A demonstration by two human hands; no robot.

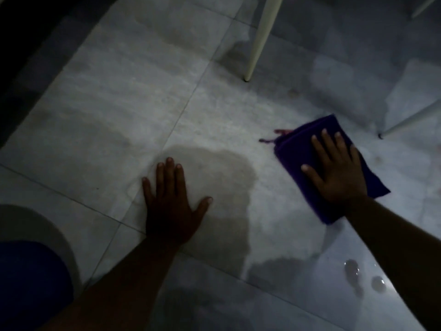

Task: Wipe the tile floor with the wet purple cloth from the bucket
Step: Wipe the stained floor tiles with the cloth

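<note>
The folded purple cloth (300, 149) lies flat on the grey tile floor (124, 111) at the right of the view. My right hand (336, 173) presses down on it with the fingers spread, palm covering its near half. My left hand (171, 206) rests flat on the bare tile to the left, fingers apart, holding nothing. A loose thread or tag sticks out from the cloth's far left corner. The bucket is not in sight.
A white chair leg (257, 41) stands on the floor beyond the cloth, and another slanted leg (410, 120) meets the tile at the right. Water drops (365, 275) lie at the lower right. My blue-clad knee (31, 283) fills the lower left corner. The room is dim.
</note>
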